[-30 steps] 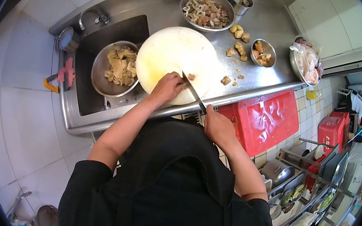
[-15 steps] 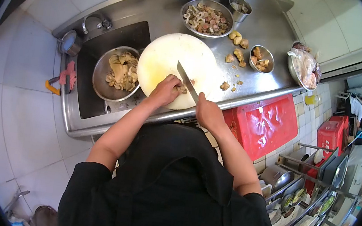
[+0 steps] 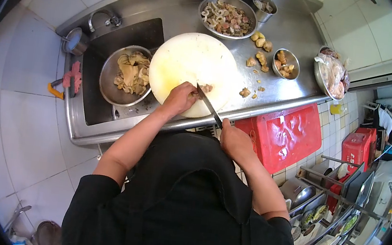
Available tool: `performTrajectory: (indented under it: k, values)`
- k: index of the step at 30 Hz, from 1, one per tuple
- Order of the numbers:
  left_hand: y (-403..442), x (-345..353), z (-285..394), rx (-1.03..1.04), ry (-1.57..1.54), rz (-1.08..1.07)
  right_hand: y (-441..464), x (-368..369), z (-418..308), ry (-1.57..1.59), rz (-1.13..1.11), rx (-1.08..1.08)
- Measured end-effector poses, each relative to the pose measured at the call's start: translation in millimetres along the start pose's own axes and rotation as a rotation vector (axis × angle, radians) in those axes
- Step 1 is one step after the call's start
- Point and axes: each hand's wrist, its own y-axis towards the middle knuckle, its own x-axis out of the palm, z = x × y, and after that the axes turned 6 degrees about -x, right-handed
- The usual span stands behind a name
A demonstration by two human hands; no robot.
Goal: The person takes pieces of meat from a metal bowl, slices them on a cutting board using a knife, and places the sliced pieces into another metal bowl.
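On the round white cutting board (image 3: 195, 58), my left hand (image 3: 182, 98) has its fingers curled over a small brownish piece of food, mostly hidden beneath them. My right hand (image 3: 236, 140) grips the handle of a kitchen knife (image 3: 210, 106) near the counter's front edge. The blade slants up and left, its tip beside my left fingertips. Small cut pieces (image 3: 207, 88) lie just right of the blade. To the left, a steel bowl (image 3: 106, 89) holds pale, oyster-coloured mushrooms or similar pieces (image 3: 134, 74) over the sink.
A bowl of sliced mixed food (image 3: 228, 18) and a steel cup (image 3: 264, 9) stand behind. Ginger pieces (image 3: 261, 58), a small bowl (image 3: 286, 64) and a bowl with bagged food (image 3: 332, 77) are on the right. Below the counter sits a red lid (image 3: 285, 134). A person (image 3: 386, 118) is farther right.
My right hand has drawn the knife back toward me and slightly right. The blade tip has come down beside my left fingers, which stay nearly in place. Cut pieces show more plainly.
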Motion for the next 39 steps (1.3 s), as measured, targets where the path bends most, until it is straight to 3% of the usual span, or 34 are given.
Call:
performTrajectory:
  k: [6, 12, 24, 31, 39]
  values:
    - [3.4, 1.4, -2.6, -0.057, -0.043, 0.003, 25.3, 15.1, 10.3, -0.004, 0.032, -0.072]
    - [2.3, 6.7, -9.2, 0.014, -0.01, 0.009, 63.1, 21.1, 5.8, 0.039, 0.099, -0.117]
    - [-6.2, -1.3, -11.5, 0.035, -0.108, 0.066, 9.6, 12.9, 12.9, 0.091, 0.151, -0.065]
    - [-3.6, -1.0, -8.5, 0.02, 0.009, 0.04, 2.6, 14.3, 9.9, 0.125, 0.119, -0.1]
    - [0.9, -1.5, -5.5, -0.07, -0.035, 0.01, 50.3, 26.4, 0.3, 0.065, 0.093, -0.115]
